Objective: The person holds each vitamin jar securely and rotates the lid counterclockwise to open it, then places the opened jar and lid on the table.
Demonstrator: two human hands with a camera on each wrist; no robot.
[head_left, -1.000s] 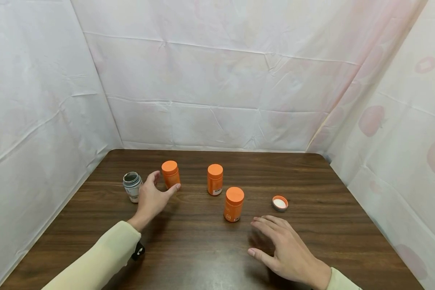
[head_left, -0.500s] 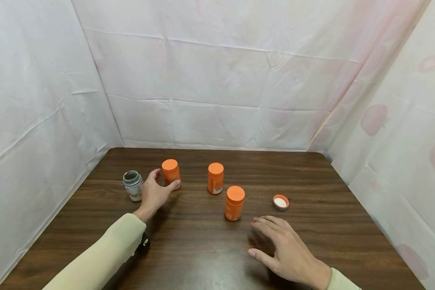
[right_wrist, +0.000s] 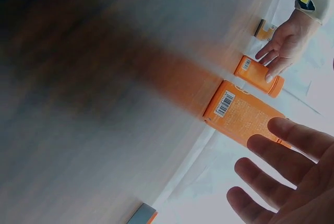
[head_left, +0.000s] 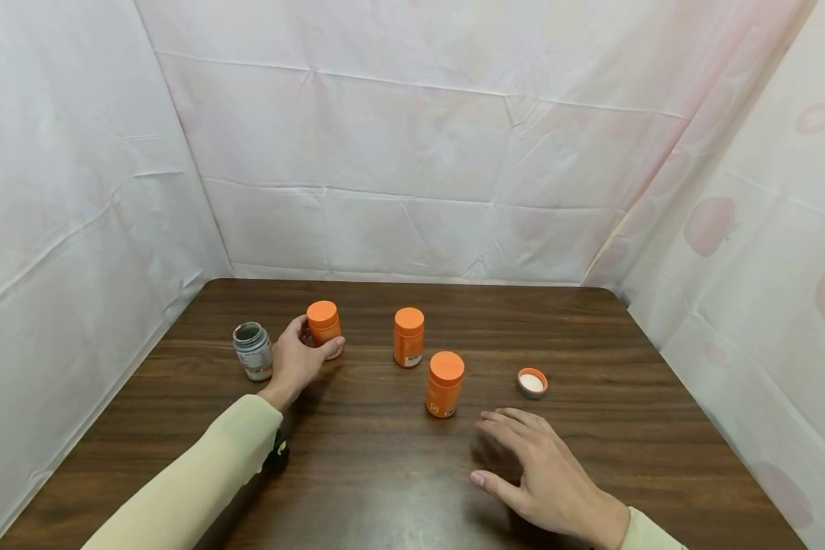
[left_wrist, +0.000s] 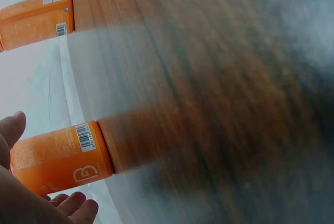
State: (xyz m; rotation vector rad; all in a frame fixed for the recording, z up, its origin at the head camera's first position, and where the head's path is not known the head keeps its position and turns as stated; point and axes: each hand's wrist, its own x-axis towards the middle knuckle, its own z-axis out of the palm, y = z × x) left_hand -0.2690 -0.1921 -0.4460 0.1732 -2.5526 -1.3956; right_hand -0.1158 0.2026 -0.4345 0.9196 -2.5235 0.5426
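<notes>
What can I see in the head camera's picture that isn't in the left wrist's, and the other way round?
Only the head view: the right hand, the open grey jar, the upturned lid, and three orange bottles at once; the wrist view shows just two.

Only the left wrist view: a clear barcode and white logo on the orange bottle by the left hand, neither readable from above.

Both: the left hand, that bottle, a second orange bottle and the brown tabletop.

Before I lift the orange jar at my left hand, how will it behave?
The orange jar looks smooth and undented, so it's probably stiff. Taller than wide, it could tip if your left hand nudges it near the cap. Being round, it might roll if toppled.
</notes>
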